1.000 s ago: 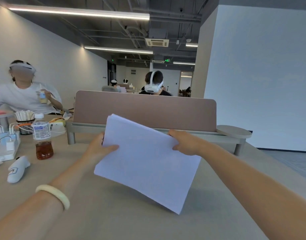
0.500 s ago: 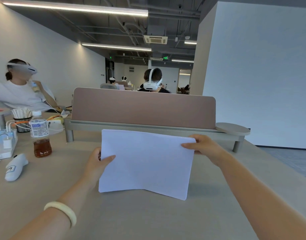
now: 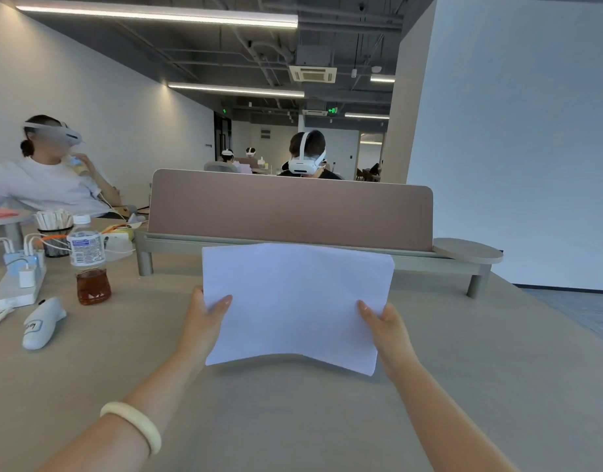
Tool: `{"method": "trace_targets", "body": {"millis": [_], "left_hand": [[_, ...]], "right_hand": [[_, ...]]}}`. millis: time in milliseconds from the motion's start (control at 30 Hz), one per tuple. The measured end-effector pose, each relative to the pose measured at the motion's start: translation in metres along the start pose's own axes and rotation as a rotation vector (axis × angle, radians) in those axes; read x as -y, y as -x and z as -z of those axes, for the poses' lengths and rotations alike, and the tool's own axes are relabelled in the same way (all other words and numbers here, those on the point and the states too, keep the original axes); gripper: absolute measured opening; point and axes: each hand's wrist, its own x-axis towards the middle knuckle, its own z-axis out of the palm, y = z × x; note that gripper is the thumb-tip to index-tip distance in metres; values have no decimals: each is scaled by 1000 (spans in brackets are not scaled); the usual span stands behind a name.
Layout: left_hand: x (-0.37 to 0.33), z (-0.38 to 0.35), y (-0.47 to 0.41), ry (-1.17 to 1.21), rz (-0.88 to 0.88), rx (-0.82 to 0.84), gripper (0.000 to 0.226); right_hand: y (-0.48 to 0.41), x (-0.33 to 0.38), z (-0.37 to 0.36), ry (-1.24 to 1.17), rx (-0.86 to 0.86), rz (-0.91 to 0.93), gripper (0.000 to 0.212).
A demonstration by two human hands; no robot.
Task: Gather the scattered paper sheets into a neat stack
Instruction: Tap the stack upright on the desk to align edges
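Head view. A stack of plain white paper sheets [image 3: 293, 301] is held upright-tilted at mid-frame over a pale beige matte surface [image 3: 293, 424], its blank face toward the camera and its top edge overlapping the base of a mauve rounded divider panel [image 3: 289, 209]. The left grip [image 3: 204, 321] grasps the stack's left edge, thumb on the front face and the remaining fingers hidden behind the sheets. The right grip [image 3: 387, 330] grasps the right edge in the same way. The edges of the sheets lie nearly flush. The lower edge bows in a shallow wave, with a shadow on the surface below it; whether that edge touches the surface cannot be told.

A cream ring bracelet [image 3: 133, 424] circles the left wrist. Left of the stack, well apart from it, stand a clear plastic bottle part-filled with amber liquid [image 3: 88, 264], a white handheld controller lying flat [image 3: 42, 321], a white power strip with plugged chargers [image 3: 17, 284] and a black mesh cup of pale sticks [image 3: 54, 229]. A round beige shelf disc [image 3: 467, 250] sits at the panel's right end. A seated person in a white shirt and headset [image 3: 44, 178] is at far left.
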Motion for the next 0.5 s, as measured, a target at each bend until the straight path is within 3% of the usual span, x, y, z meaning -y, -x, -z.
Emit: {"method": "trace_targets", "body": {"millis": [100, 233, 333, 433, 500], "left_hand": [[-5, -5, 2, 22, -48, -22, 23], [16, -7, 10, 32, 58, -25, 32], [24, -7, 11, 27, 114, -41, 30], [26, -9, 10, 12, 110, -59, 23], [22, -12, 10, 10, 88, -74, 19]], "right_hand": [[-1, 7, 4, -9, 9, 30, 29], [10, -11, 3, -32, 21, 13, 22], [14, -19, 0, -64, 7, 27, 29], [16, -14, -3, -75, -9, 28, 4], [16, -9, -4, -72, -25, 31, 9]]}}
